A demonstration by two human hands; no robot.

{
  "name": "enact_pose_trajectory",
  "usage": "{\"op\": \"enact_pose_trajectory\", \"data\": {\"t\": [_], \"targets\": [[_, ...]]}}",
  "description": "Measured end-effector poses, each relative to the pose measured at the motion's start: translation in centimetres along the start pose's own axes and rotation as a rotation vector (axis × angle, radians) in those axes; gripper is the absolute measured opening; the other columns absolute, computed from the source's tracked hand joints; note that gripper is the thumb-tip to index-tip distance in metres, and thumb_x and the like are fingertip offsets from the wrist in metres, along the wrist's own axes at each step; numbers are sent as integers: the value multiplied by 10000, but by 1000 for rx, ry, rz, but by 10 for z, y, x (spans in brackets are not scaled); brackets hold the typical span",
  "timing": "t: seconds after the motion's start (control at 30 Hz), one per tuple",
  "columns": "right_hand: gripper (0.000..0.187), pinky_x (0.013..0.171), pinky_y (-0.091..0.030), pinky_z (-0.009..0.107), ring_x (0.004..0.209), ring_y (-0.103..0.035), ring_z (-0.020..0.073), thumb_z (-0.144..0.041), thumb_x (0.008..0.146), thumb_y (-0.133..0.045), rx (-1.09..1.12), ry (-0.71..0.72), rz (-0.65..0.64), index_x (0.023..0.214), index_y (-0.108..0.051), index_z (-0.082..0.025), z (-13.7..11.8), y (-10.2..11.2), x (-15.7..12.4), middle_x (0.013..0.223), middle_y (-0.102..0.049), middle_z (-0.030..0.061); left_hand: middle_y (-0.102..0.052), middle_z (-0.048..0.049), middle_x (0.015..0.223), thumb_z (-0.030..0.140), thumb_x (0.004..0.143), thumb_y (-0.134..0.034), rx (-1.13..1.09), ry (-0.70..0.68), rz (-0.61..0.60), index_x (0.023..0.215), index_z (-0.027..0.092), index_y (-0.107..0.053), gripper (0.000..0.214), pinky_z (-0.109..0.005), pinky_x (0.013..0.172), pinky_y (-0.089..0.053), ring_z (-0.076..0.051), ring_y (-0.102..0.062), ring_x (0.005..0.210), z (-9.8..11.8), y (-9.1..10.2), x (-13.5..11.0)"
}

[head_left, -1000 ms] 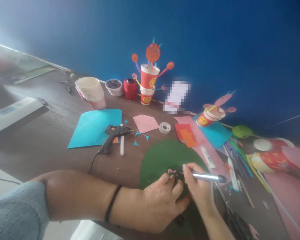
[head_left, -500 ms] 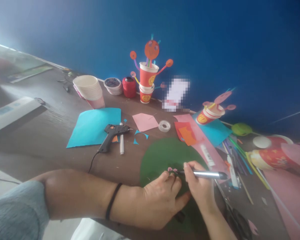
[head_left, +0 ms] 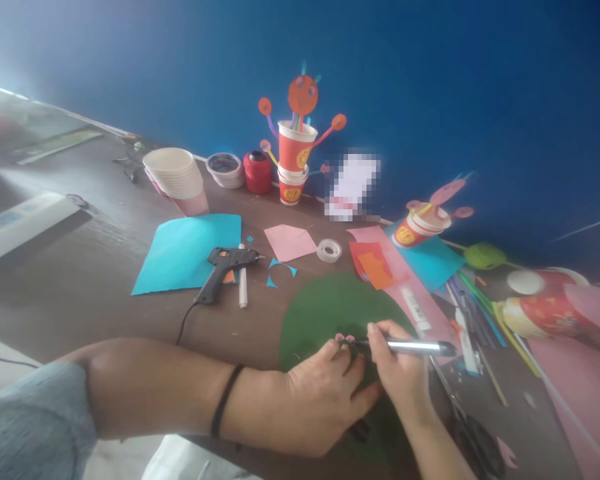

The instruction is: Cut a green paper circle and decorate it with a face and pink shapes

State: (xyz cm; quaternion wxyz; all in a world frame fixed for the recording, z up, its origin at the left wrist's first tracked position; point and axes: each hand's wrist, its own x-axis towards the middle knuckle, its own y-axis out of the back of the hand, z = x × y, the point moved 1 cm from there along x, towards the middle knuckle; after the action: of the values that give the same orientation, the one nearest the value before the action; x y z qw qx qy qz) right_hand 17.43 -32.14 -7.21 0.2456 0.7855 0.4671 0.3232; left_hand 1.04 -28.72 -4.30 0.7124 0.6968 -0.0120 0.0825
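My right hand (head_left: 397, 370) is closed round a silver pen (head_left: 415, 346) whose tip rests at a small pink paper cut-out (head_left: 344, 338). The cut-out lies on a round green paper sheet (head_left: 325, 310) on the dark table. My left hand (head_left: 325, 403) lies on the green sheet with its fingers curled, the fingertips pressed beside the pink piece and holding it down. A black band sits on my left wrist.
A black glue gun (head_left: 225, 263) and white glue stick (head_left: 243, 287) lie by a cyan paper sheet (head_left: 187, 253). Behind are stacked paper cups (head_left: 177, 177), a red thread spool (head_left: 257, 172), a tape roll (head_left: 329, 250), cup figures (head_left: 295, 150), coloured papers, straws and scissors (head_left: 473, 437) at right.
Hands and pen stay in nearly the same spot on the green sheet; only the view shifts slightly.
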Motion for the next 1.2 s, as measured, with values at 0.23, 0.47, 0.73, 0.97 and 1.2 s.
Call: {"op": "enact_pose_trajectory", "data": {"t": [0.23,0.47,0.73,0.97,1.2], "targets": [[304,474,-400,179,438,-489,88,-355,884,-480,-11,2,-4,627,-493,-194,0,-1,1,487,-499,-42,-540,-185,1155,390,808,-518,-8,-2,-18,1304,87,-416,590,-467,935,-291,-336,-494,1068,1,-2,0],[288,484,-417,187,446,-514,97,-363,883,-484,13,6,-18,654,-521,-192,1,0,1,489,-517,-39,-539,-194,1159,401,805,-525,0,0,-14,1269,86,-445,567,-473,941,-284,-328,-498,1060,0,0,1],[281,496,-426,194,462,-528,106,-365,881,-491,24,-21,-29,661,-531,-195,1,0,0,503,-537,-31,-535,-185,1169,402,808,-520,-9,-7,-20,1308,79,-414,605,-465,936,-300,-329,-487,1068,1,-2,0],[298,484,-411,191,447,-504,98,-367,881,-489,1,-24,-26,636,-510,-198,1,0,1,487,-511,-38,-542,-181,1149,395,806,-528,-4,-5,-14,1281,81,-444,575,-463,943,-293,-318,-499,1050,0,1,0],[297,472,-409,195,439,-500,101,-368,880,-486,-3,-21,-20,639,-514,-196,2,0,0,487,-513,-35,-534,-186,1165,426,789,-552,-9,13,-19,1269,94,-451,593,-464,936,-293,-328,-487,1080,1,-2,1]]}}
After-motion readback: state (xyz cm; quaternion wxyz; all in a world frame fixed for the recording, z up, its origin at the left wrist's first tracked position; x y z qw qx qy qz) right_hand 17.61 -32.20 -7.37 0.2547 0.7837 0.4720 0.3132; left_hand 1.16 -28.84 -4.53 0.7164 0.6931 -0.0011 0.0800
